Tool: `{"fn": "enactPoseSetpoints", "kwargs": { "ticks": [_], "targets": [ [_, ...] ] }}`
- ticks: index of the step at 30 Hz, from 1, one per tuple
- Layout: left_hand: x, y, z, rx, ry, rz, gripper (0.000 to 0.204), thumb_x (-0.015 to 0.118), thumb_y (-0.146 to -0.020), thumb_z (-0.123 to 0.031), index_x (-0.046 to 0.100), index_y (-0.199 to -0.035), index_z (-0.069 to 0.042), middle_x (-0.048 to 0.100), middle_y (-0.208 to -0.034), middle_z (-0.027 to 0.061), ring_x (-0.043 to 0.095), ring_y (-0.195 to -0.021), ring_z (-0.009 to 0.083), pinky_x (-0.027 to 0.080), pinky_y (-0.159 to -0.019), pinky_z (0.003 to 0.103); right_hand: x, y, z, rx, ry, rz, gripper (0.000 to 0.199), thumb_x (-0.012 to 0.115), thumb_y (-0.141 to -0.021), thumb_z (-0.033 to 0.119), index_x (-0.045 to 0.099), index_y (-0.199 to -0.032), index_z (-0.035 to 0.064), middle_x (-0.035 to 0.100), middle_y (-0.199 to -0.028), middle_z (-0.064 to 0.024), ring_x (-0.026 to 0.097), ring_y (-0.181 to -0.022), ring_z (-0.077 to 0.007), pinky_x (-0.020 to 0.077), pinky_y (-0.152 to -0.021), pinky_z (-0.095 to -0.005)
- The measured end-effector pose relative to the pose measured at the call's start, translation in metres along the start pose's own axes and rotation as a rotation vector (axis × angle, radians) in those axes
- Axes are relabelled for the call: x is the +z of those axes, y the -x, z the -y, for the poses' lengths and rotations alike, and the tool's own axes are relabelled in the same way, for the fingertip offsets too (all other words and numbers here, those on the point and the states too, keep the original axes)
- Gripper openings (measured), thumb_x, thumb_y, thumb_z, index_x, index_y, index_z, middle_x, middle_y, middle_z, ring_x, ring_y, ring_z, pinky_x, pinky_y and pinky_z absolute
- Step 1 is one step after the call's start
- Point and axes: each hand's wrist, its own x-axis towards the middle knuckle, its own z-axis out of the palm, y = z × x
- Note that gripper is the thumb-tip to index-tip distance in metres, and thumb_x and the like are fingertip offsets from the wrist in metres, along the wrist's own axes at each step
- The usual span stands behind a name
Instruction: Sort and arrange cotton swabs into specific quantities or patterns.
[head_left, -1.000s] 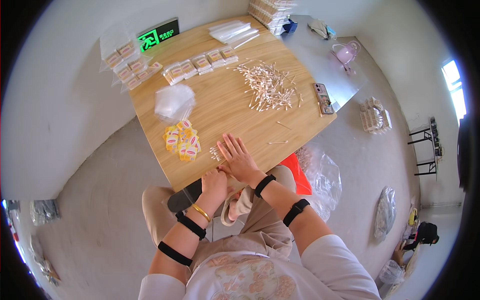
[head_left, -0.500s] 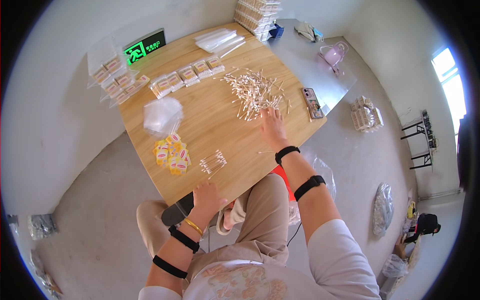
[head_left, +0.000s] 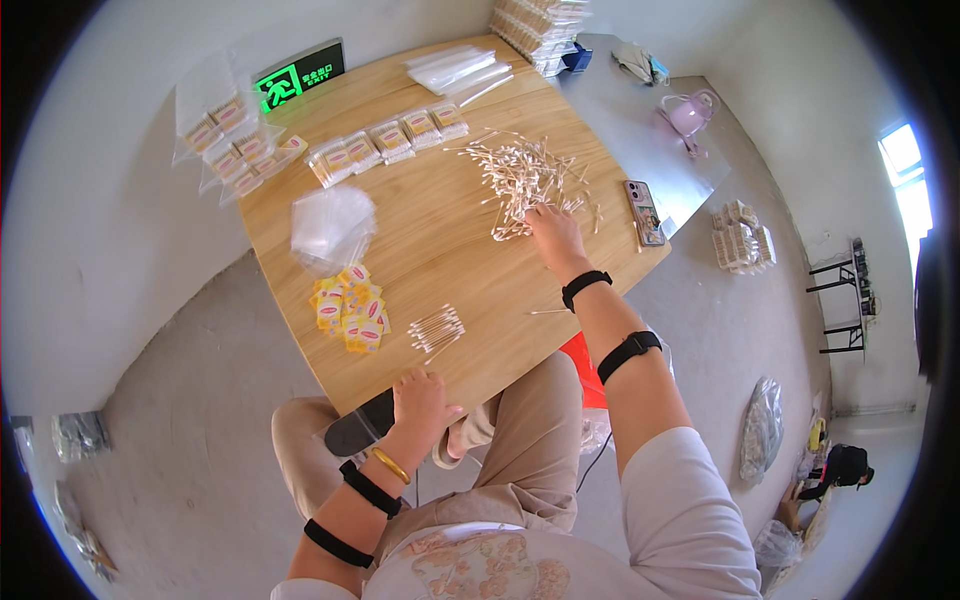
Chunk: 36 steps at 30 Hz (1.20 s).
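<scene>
Head view, nearest first: the left hand (head_left: 422, 400) rests at the near edge of the wooden surface (head_left: 450, 240), fingers curled loosely on the rim and holding nothing that shows, probably steadying the seated body during the far reach. Just above it in the frame lies a small bundle of cotton swabs (head_left: 437, 328), laid side by side as if already gathered and set apart. Left of the bundle sits a cluster of small yellow-and-red packets (head_left: 350, 305), and above those a crumpled clear plastic bag (head_left: 333, 222).

Farther up, the right hand (head_left: 555, 235) stretches out over the surface to the lower edge of the loose heap of cotton swabs (head_left: 525, 180). Its fingers point into the heap and touch the nearest swabs; whether they pinch any cannot be told, since the fingertips are lost among the sticks. The heap lies just above and slightly left of this hand, at the upper middle of the frame. A phone (head_left: 642, 212) lies right of the hand near the surface's edge, out of the way. Rows of filled packs (head_left: 385, 148) line the far side.
</scene>
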Motion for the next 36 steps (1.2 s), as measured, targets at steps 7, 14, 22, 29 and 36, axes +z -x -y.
{"fn": "enactPoseSetpoints", "kwargs": {
  "ticks": [7,14,22,29,36],
  "targets": [
    [0.006,0.001,0.004,0.017,0.018,-0.062,0.058,0.079,-0.074,-0.051,0.065,-0.104,-0.003,0.063,-0.102,0.0143,0.063,-0.102,0.031,0.05,-0.088,0.044,-0.013,0.002,0.06,-0.247,-0.109,0.03,0.011,0.061,-0.083,0.007,0.064,-0.094,0.0088,0.062,-0.097,-0.0069,0.061,-0.103,-0.0251,0.0495,-0.09,-0.0403],
    [0.005,0.003,0.005,0.04,0.009,-0.102,0.059,0.077,-0.075,-0.052,0.065,-0.104,-0.003,0.062,-0.103,0.0152,0.063,-0.101,0.0314,0.05,-0.087,0.043,-0.023,0.014,0.136,-0.36,-0.398,0.006,0.01,0.065,-0.081,0.005,0.064,-0.091,0.0076,0.062,-0.097,-0.0078,0.06,-0.101,-0.027,0.049,-0.088,-0.0411],
    [-0.052,-0.016,0.021,0.048,0.614,0.271,0.048,0.073,-0.083,-0.044,0.065,-0.102,-0.002,0.063,-0.112,0.017,0.063,-0.099,0.0324,0.049,-0.086,0.048,-0.033,0.044,0.09,-0.079,-0.653,-0.09,0.021,0.071,-0.08,0.009,0.065,-0.1,0.0065,0.062,-0.101,-0.0084,0.057,-0.103,-0.0317,0.048,-0.088,-0.0428],
    [-0.036,-0.078,0.029,0.135,0.184,-0.739,0.06,0.067,-0.089,-0.032,0.044,-0.14,-0.008,0.048,-0.141,0.0192,0.045,-0.13,0.0381,0.034,-0.109,0.049,-0.023,0.053,0.091,-0.091,-0.471,-0.041,0.058,0.075,-0.08,0.019,0.055,-0.134,0.0142,0.052,-0.137,-0.0072,0.043,-0.132,-0.0297,0.0368,-0.108,-0.0437],
    [-0.052,-0.114,0.029,0.155,0.245,-0.631,0.055,0.075,-0.078,-0.016,0.055,-0.129,-0.011,0.058,-0.123,0.0113,0.054,-0.117,0.0329,0.04,-0.102,0.046,-0.02,0.04,0.087,-0.177,-0.468,0.037,0.054,0.077,-0.078,0.017,0.059,-0.13,0.0153,0.053,-0.134,-0.0071,0.041,-0.134,-0.0295,0.034,-0.111,-0.043]
  ]
}}
